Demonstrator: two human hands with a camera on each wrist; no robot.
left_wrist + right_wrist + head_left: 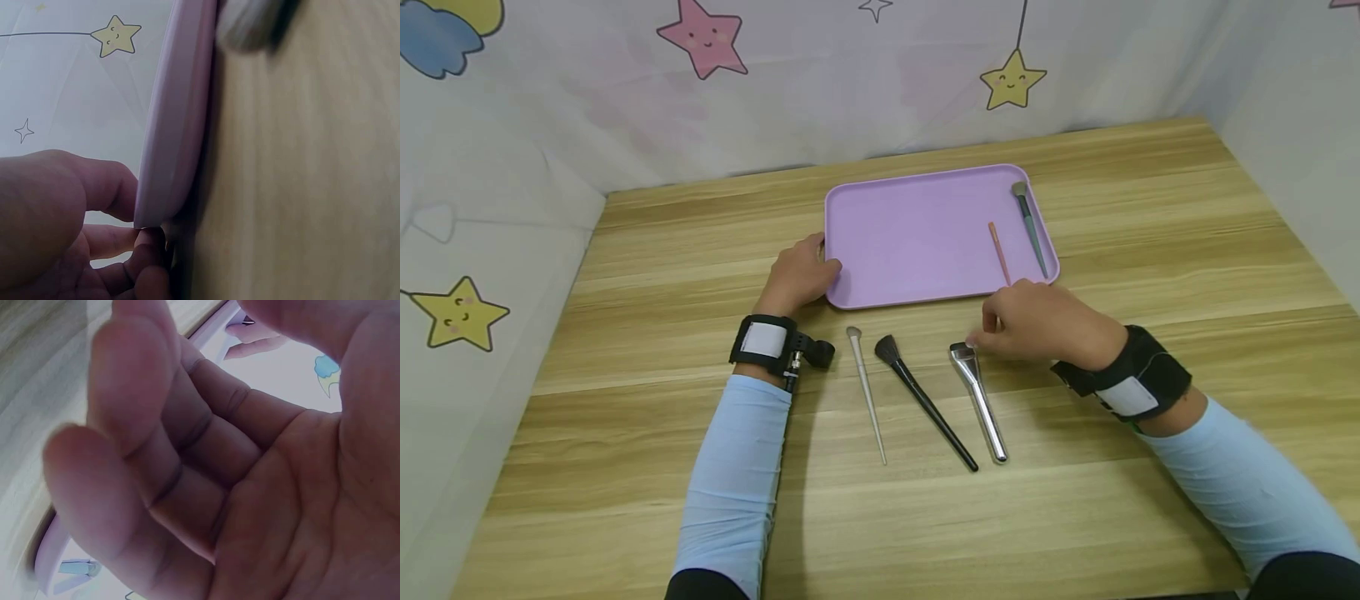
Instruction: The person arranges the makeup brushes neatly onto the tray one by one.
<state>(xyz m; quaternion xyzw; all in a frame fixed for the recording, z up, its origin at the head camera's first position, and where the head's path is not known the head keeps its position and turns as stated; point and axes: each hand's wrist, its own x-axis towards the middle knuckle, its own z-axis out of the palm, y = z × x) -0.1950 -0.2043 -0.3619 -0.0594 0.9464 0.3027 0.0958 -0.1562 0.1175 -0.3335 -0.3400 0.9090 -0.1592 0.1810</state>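
A lilac rectangular tray (917,242) lies on the table, its left side held by my left hand (799,271), thumb over the rim and fingers at its outer edge. In the left wrist view the tray's side (178,119) runs up from these fingers. My right hand (1048,321) hovers by the tray's front right, thumb tip right at the bristle end of a silver makeup brush (983,408). Its fingers (131,387) are loosely curled, and no object shows within them. Inside the tray lie a slim pink brush (997,250) and a grey-green makeup brush (1030,229).
A white thin-handled brush (868,396) and a black angled makeup brush (927,404) lie on the wooden table (625,467), left of the silver one. Behind the table hangs a white curtain (850,92) printed with stars.
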